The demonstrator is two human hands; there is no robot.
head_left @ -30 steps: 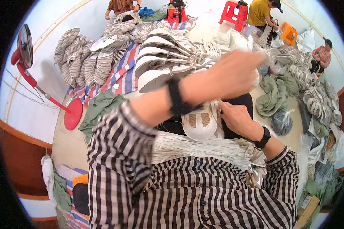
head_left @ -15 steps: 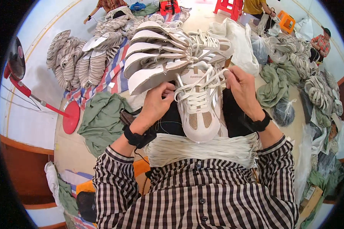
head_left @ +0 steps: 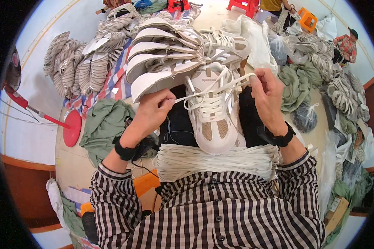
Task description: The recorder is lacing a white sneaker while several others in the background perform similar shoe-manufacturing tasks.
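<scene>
A white and beige sneaker [head_left: 213,120] rests toe toward me on my dark-clothed lap. My left hand [head_left: 151,111] pinches one end of its white shoelace [head_left: 186,98], pulling it left. My right hand [head_left: 268,98] pinches the other lace end near the shoe's top right. The lace is threaded through several eyelets. A thick bundle of white laces [head_left: 214,161] lies across my lap just below the shoe's toe. Both wrists wear black bands.
A stack of white sneakers [head_left: 166,62] lies beyond the shoe, with more shoe piles [head_left: 77,66] at left and right [head_left: 345,91]. Green cloth [head_left: 106,124], a red fan stand [head_left: 70,126], plastic bags [head_left: 305,118] and seated people [head_left: 348,41] at the far edge surround me.
My left arm came down from across the view, then both hands took the lace ends and drew them apart. The shoe now sits laced between my hands.
</scene>
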